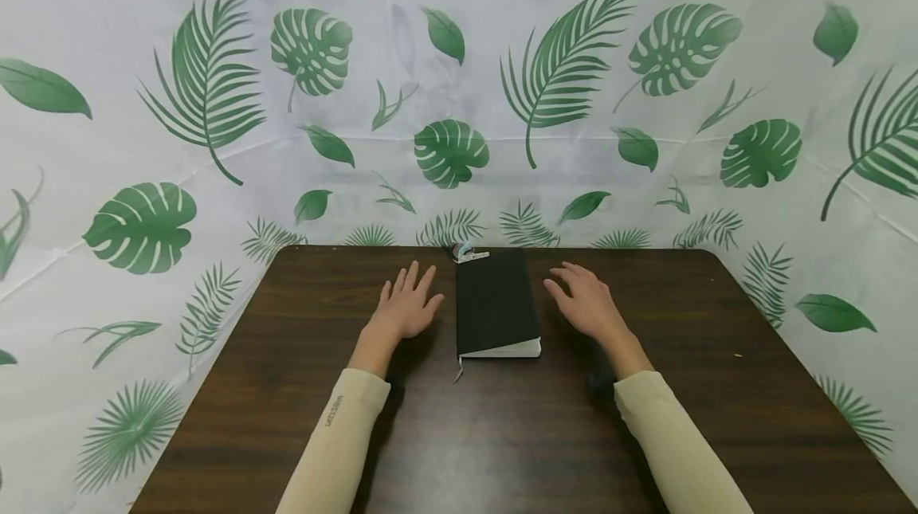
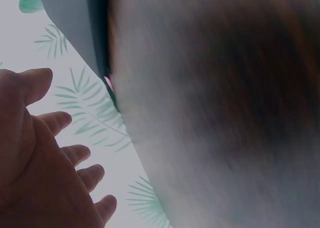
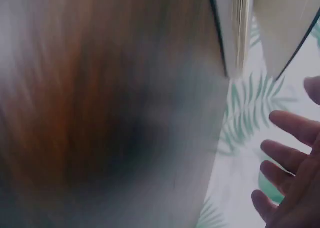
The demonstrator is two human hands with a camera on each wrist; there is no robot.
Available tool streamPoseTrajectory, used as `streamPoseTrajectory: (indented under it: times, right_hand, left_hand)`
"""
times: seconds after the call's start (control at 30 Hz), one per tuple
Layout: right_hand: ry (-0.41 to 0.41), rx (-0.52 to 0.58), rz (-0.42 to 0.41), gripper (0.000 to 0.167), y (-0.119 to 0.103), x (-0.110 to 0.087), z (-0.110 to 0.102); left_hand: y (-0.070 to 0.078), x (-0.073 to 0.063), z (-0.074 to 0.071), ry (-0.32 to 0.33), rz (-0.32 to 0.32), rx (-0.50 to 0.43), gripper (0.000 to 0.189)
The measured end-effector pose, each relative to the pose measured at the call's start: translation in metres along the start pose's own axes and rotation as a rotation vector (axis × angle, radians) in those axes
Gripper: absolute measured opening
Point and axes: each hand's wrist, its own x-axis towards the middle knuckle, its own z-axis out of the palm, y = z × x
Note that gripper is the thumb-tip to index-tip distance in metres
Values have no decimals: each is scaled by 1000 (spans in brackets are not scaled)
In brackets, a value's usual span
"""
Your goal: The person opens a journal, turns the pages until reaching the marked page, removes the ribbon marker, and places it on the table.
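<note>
A black-covered notebook (image 1: 495, 303) lies on the dark wooden table, with white page edges and a thin ribbon (image 1: 460, 369) at its near end. My left hand (image 1: 406, 307) is to its left, fingers spread and palm down, apart from the cover. On the other side my right hand (image 1: 586, 303) hovers beside the notebook, its fingers loosely bent around nothing. In the right wrist view the notebook's pages (image 3: 241, 28) show under a lifted cover (image 3: 285, 28). The left wrist view shows the left hand (image 2: 45, 153) with its fingers extended and no object in them.
A small whitish strip (image 1: 473, 257) with a bluish piece sits at the notebook's far left corner, close to the table's back edge. Behind and beside the wooden table (image 1: 459, 450) hangs a white leaf-patterned curtain (image 1: 473, 84). A dark wrist strap (image 1: 599, 386) shows under the right sleeve.
</note>
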Motion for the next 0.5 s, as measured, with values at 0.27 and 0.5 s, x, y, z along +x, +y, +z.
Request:
streamPoseTrajectory:
  times: [0.27,0.5]
  right_hand:
    - [56,151,-86,55,-21,-6,16]
    - [75,231,-82,56,-29,-10,21]
  left_hand:
    - [16,-8,12,-36,86,-71,68]
    - [23,-13,19,-70,99,-98,67]
